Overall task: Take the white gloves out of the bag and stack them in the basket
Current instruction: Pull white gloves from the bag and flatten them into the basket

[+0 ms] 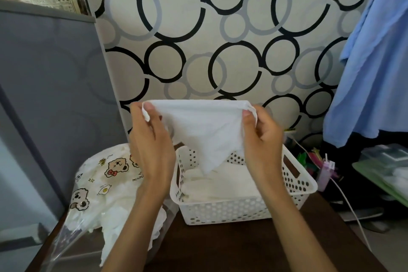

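Hands hold one white glove [205,130] stretched in the air above the basket [223,212]: we see the left hand [152,146] pinching its left top corner and the right hand [260,137] pinching the right top corner, fingers curled on the fabric. The lower tip of the glove hangs down just over the folded white gloves [220,183] already lying inside the basket. The white perforated basket stands on the dark brown surface [220,247]. Beside it, on the left, lies the clear bag [103,185] with bear pictures, and we see more white fabric inside it
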Demonstrator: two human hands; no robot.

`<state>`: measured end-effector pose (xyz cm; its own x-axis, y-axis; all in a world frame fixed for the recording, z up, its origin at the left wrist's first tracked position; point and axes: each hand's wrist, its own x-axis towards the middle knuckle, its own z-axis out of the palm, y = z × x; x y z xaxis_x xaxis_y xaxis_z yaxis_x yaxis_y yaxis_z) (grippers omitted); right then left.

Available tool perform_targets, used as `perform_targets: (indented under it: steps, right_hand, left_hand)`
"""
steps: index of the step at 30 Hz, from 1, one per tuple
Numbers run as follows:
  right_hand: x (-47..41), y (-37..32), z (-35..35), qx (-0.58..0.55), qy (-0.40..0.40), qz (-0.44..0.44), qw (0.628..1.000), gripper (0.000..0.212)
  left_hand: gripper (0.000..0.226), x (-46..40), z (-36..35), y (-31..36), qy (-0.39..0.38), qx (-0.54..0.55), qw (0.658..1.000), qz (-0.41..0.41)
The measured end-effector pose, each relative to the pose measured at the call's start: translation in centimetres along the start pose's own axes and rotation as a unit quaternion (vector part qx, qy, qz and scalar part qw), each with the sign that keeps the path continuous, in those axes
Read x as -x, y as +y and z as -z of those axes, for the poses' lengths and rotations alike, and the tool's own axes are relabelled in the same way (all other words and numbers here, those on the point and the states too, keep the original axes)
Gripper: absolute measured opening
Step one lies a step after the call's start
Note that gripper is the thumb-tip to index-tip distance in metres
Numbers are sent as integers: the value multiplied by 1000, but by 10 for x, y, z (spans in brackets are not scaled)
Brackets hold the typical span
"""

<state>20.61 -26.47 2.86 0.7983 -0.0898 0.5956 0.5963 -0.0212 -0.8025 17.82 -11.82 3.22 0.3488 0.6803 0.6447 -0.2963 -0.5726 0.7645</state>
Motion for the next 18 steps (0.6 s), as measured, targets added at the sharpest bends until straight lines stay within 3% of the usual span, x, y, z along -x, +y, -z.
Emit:
perform_targets:
  steps: [3, 6, 8, 10, 13, 16, 18]
  right_hand:
    - [1, 12, -3, 8, -5, -36, 999, 20]
    - [-12, 38, 15, 146, -75, -101, 981, 18]
    - [-20, 60, 35, 240, -142, -156, 948, 19]
    - [-26, 77, 53, 307, -183, -205, 911, 27]
    - [-27, 88, 63, 376, -208, -247, 869, 33]
    - [-25, 90, 62, 415, -183, -250, 855, 37]
    - [-24, 88, 62, 439, -173, -246, 847, 36]
  left_hand:
    - [28, -7, -5, -13, -28, -114, 992, -38]
    - [24, -7, -17, -45, -198, -236, 951, -32]
    - [23, -4, -27, -63, -321, -276, 905, -44]
    - [27, 1, -36, -70, -394, -296, 869, -47]
    - [25, 6, -47, -71, -427, -336, 835, -83]
    - [27, 10, -56, -69, -415, -393, 809, -138]
    - [27, 12, -59, -67, -394, -406, 810, -157]
